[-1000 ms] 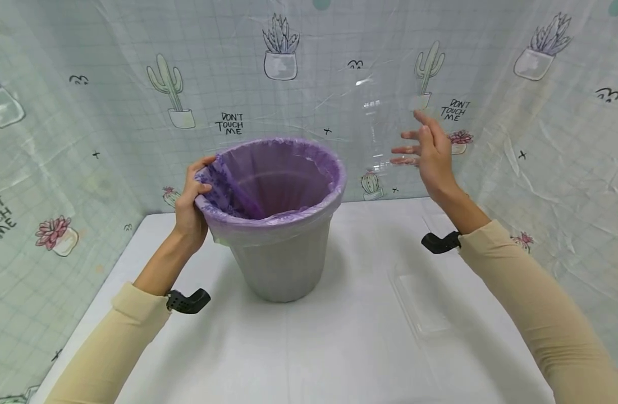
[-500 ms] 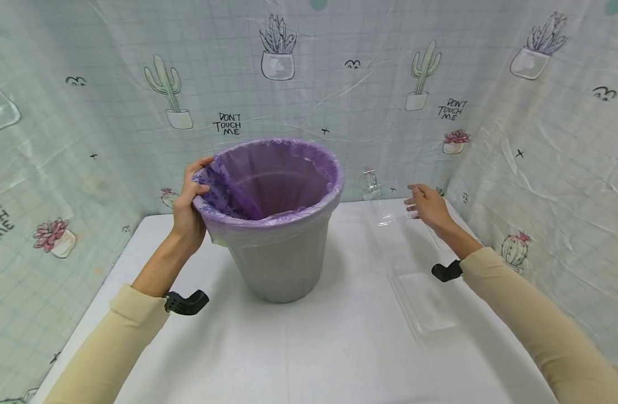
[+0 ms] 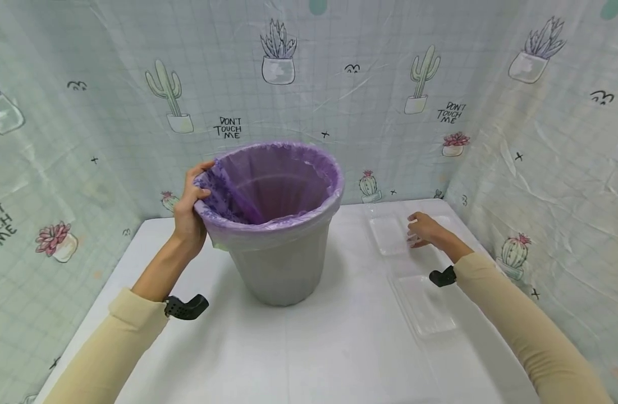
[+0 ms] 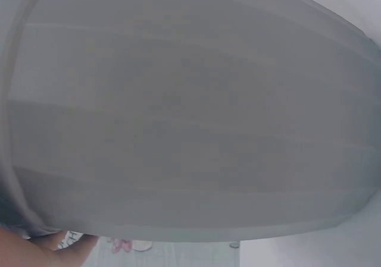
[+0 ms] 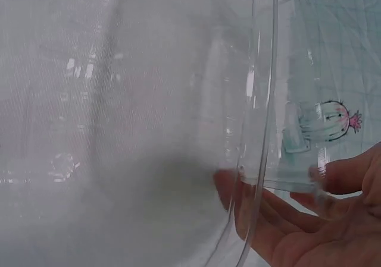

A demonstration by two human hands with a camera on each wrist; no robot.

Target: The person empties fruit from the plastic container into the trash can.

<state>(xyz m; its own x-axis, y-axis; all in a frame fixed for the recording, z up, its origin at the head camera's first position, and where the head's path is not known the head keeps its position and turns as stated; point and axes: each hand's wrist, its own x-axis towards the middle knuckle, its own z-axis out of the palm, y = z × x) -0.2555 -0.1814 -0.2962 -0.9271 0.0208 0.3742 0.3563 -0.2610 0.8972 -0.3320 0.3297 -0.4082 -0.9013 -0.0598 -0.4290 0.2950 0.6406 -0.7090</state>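
A grey trash can (image 3: 283, 269), lined with a purple bag (image 3: 283, 168) folded over its rim, stands tilted on the white table. My left hand (image 3: 191, 210) grips the can's rim and the liner on the left side, thumb inside view and fingers along the edge. The can's ribbed wall (image 4: 190, 112) fills most of the left wrist view. At the back right, my right hand (image 3: 426, 230) holds a clear plastic container (image 3: 387, 233) by its end, low over the table. In the right wrist view its clear rim (image 5: 262, 100) crosses in front of the curled fingers (image 5: 256, 213).
A second clear plastic tray (image 3: 425, 306) lies on the white table (image 3: 314, 359) nearer to me, right of the can. A curtain printed with cacti (image 3: 319, 101) encloses the table at the back and both sides.
My right hand has come down from in front of the back curtain to the table's back right, bringing the clear container low. The left hand and the can have stayed put.
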